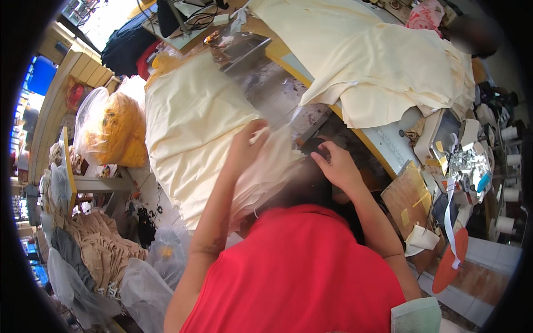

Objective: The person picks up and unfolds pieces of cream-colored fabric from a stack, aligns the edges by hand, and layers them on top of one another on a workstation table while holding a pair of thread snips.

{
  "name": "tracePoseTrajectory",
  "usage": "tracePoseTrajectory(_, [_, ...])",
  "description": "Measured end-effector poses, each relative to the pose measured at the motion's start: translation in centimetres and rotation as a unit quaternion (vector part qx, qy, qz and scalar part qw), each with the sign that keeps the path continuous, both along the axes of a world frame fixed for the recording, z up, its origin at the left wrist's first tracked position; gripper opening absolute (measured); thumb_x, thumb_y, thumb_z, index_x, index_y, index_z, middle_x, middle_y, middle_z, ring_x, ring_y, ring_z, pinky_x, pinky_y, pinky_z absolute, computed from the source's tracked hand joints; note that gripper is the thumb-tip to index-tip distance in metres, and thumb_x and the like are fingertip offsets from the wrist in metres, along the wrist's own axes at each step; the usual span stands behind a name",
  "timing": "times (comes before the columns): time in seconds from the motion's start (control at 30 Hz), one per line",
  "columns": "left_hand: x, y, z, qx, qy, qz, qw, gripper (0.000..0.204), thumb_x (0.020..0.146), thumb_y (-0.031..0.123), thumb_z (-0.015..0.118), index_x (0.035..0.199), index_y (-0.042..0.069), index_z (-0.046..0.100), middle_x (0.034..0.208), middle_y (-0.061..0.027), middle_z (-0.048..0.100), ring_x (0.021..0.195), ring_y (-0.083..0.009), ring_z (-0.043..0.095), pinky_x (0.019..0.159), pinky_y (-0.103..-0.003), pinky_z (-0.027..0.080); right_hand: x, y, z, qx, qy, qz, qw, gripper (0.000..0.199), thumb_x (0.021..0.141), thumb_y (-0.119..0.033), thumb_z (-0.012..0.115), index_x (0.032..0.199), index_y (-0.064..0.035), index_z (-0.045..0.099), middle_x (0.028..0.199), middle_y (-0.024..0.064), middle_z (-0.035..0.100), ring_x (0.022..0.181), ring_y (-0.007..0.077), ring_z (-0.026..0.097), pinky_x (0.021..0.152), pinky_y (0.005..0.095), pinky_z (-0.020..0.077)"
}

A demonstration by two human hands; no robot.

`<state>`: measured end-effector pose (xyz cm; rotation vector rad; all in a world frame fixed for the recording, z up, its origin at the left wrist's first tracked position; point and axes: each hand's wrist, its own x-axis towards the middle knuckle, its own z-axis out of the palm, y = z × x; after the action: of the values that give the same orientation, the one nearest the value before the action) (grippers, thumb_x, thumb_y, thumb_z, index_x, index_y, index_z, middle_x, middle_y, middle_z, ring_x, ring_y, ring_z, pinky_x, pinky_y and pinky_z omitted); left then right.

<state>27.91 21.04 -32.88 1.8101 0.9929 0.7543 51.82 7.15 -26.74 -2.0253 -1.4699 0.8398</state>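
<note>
A tall pile of cream cloth pieces (189, 116) fills the space left of centre. My left hand (247, 149) is over the pile's right side, its fingers curved and apart. Just beside that hand, a thin cream cloth piece (272, 166) is smeared by motion, its edge hanging toward the middle. I see no firm grip on it. To the right, my right hand (337, 166) is raised above a dark area, thumb and fingers spread with nothing between them. More cream cloth (388, 72) lies spread over the table (383, 141) at the upper right.
Sewing machine parts (472, 161) and white thread cones (508, 194) stand at the right, near a brown board (408, 197) and an orange disc (451, 261). A clear bag of yellow cloth (114, 133) sits at the left, above tan cloth (102, 244) and plastic bags (144, 283).
</note>
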Motion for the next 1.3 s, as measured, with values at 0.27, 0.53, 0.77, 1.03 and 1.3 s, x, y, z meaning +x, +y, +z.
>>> tracePoseTrajectory(0.27, [7.1, 1.7, -1.8, -0.186, -0.117, -0.045, 0.974, 0.028, 0.105, 0.021, 0.054, 0.099, -0.004, 0.066, 0.083, -0.0059, 0.065, 0.083, -0.0144, 0.061, 0.077, -0.030, 0.049, 0.1, 1.5, -3.2, 0.145, -0.025, 0.019, 0.989, 0.028, 0.094, -0.020, 0.066, 0.110, 0.0027, 0.064, 0.104, 0.0225, 0.069, 0.096, 0.0418, 0.065, 0.082, 0.0444, 0.0518])
tracePoseTrajectory(0.53, [5.8, -1.2, 2.6, -0.138, -0.094, 0.001, 0.986, 0.020, 0.103, 0.017, 0.058, 0.093, -0.001, 0.061, 0.071, -0.0014, 0.060, 0.065, -0.0079, 0.056, 0.062, -0.024, 0.045, -1.6, 7.2, -4.0, 0.305, -0.182, 0.089, 0.931, 0.018, 0.095, -0.019, 0.062, 0.088, -0.0033, 0.057, 0.080, 0.0172, 0.061, 0.075, 0.0360, 0.064, 0.064, 0.0452, 0.0517])
tracePoseTrajectory(0.77, [5.4, -0.6, 3.4, -0.090, -0.022, 0.016, 0.996, 0.015, 0.095, 0.012, 0.062, 0.096, -0.002, 0.067, 0.072, -0.0067, 0.066, 0.067, -0.0153, 0.063, 0.068, -0.031, 0.051, -0.7, 3.9, -3.8, 0.302, -0.184, 0.052, 0.934, 0.018, 0.095, -0.018, 0.063, 0.086, -0.0045, 0.055, 0.077, 0.0143, 0.058, 0.069, 0.0356, 0.062, 0.061, 0.0444, 0.0516])
tracePoseTrajectory(1.03, [13.0, 3.5, 0.5, 0.179, -0.014, 0.068, 0.981, 0.047, 0.088, 0.021, 0.074, 0.126, 0.000, 0.058, 0.112, -0.0197, 0.067, 0.106, -0.0337, 0.064, 0.091, -0.041, 0.050, 1.6, -5.0, -0.6, 0.238, -0.117, -0.087, 0.960, 0.021, 0.092, -0.022, 0.068, 0.096, -0.0023, 0.061, 0.083, 0.0154, 0.062, 0.075, 0.0374, 0.064, 0.064, 0.0449, 0.0520])
tracePoseTrajectory(1.3, [6.8, 1.8, 6.9, 0.218, 0.046, 0.069, 0.972, 0.051, 0.080, -0.001, 0.074, 0.129, -0.001, 0.060, 0.120, -0.0216, 0.065, 0.110, -0.0351, 0.064, 0.099, -0.037, 0.050, 6.5, -6.8, 4.9, 0.272, -0.095, -0.205, 0.935, 0.017, 0.091, -0.013, 0.069, 0.105, -0.0041, 0.065, 0.096, 0.0187, 0.068, 0.084, 0.0371, 0.068, 0.069, 0.0440, 0.0547])
